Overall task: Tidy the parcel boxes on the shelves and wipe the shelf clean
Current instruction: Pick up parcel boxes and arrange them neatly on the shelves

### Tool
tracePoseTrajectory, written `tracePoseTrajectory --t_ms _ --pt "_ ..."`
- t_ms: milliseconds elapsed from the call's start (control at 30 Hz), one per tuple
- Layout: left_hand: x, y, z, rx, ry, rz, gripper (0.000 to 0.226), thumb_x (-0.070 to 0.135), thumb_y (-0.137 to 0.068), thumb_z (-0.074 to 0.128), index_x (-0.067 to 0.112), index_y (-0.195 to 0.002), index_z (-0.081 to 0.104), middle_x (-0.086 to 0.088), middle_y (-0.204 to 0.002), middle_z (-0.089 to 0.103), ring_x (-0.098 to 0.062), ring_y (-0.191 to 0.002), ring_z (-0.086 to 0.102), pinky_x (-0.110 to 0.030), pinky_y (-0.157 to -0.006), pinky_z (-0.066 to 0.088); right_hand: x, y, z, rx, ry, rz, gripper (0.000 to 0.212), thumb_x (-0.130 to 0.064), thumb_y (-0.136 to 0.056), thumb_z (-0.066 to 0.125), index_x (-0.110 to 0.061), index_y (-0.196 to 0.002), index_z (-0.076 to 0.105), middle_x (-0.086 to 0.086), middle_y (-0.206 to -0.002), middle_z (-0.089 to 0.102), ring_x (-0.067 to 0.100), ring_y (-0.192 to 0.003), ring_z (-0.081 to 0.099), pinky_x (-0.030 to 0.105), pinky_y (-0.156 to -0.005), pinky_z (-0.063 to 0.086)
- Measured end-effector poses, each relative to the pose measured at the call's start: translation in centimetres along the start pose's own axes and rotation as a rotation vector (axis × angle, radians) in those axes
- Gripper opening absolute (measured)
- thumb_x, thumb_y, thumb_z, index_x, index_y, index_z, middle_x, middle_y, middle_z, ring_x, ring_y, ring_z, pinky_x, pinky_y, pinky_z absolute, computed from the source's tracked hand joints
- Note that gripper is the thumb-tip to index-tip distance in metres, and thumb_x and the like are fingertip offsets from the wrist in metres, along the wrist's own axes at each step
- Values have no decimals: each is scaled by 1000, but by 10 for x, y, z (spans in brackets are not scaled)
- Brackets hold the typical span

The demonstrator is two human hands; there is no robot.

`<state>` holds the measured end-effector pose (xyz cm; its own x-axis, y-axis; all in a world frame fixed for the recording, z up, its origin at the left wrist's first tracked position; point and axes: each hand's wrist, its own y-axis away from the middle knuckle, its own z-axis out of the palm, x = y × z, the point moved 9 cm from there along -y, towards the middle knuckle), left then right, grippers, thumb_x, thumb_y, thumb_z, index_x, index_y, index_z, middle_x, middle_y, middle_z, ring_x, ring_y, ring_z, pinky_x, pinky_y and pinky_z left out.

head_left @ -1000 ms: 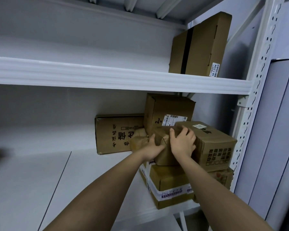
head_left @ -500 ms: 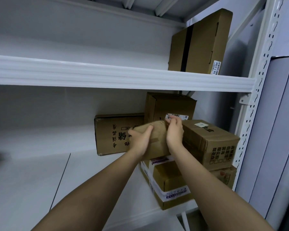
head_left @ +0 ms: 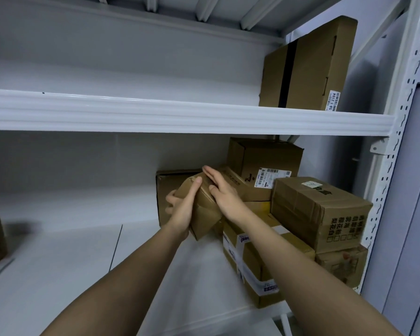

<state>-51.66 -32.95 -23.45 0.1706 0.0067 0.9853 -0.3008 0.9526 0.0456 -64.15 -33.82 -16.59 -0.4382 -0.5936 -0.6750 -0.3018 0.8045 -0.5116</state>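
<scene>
A person is standing at a white metal shelf (head_left: 58, 263) and holding a small brown box (head_left: 204, 209) tilted in the air just above the lower shelf board, in front of the stacked parcels at the right end. The left hand (head_left: 182, 212) is gripping the box from its left side, thumb up along the top, fingers curled round the far face. The right hand (head_left: 222, 192) is lying flat on the box's top with straight fingers, a loose, unclenched grip. Every box is taped closed, so nothing inside is showing. Behind the small box a wide box (head_left: 170, 190) is standing against the back wall. To the right, a labelled box (head_left: 267, 163) is sitting at the back, a printed box (head_left: 318, 212) is resting on a taped box (head_left: 260, 263). On the upper shelf (head_left: 180, 117) a flat box (head_left: 308, 66) is standing on edge.
</scene>
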Motion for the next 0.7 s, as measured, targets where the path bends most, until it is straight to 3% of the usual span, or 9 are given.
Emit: tracePoseTrajectory --t_ms 100,233,367,433,500,567,633,700 --pt "0 -5 -15 50 -7 -12 127 85 -30 72 29 -136 28 -4 -132 36 -25 -119 47 -45 -94 51 -15 4 19 -33 -67 -35 57 -6 -98 37 -32 -148 28 -12 -152 34 8 -141 29 29 -117 21" --pt "3 -15 -33 84 13 -41 115 83 -39 72 22 -128 33 -9 -127 41 -26 -112 52 -42 -88 53 -29 7 41 -109 -100 -25 57 -9 -96 40 -32 -147 30 -9 -151 35 9 -139 31 31 -116 26" --pt "9 -11 -41 -96 58 -147 78 75 -71 55 22 -125 43 -13 -115 59 -26 -89 62 -34 -57 54 -24 0 3 164 -39 60 38 -26 -99 44 -34 -136 45 -4 -141 46 17 -132 39 42 -113 30" --pt "11 -12 -46 -181 9 -191 66 75 -77 45 23 -116 59 -13 -103 67 -28 -87 62 -36 -63 50 -5 0 -18 246 107 192 41 -38 -99 43 -33 -140 40 -3 -147 40 21 -137 32 42 -113 22" --pt "11 -12 -57 -220 -5 -226 62 75 -79 40 23 -102 65 -13 -95 68 -30 -92 59 -43 -78 45 11 1 -20 208 128 277 56 -49 -95 46 -30 -146 31 -1 -152 32 23 -140 28 46 -114 20" --pt "10 -14 -68 -221 -17 -260 65 76 -77 40 20 -99 65 -15 -94 67 -33 -96 58 -49 -86 43 20 5 -12 127 -116 299 67 -54 -92 50 -31 -148 23 -1 -151 31 23 -137 32 46 -112 27" --pt "7 -12 -79 -238 -3 -315 71 78 -73 42 16 -100 64 -17 -96 68 -36 -97 58 -49 -81 45 20 12 3 -4 -383 336 71 -57 -91 49 -30 -150 19 -5 -140 38 18 -126 40 37 -105 33" --pt "4 -8 -86 -268 -3 -367 75 79 -70 43 12 -98 61 -18 -96 67 -37 -95 56 -46 -75 45 19 20 13 -116 -443 367 81 -68 -82 49 -33 -149 21 -4 -137 44 19 -124 43 40 -106 34"
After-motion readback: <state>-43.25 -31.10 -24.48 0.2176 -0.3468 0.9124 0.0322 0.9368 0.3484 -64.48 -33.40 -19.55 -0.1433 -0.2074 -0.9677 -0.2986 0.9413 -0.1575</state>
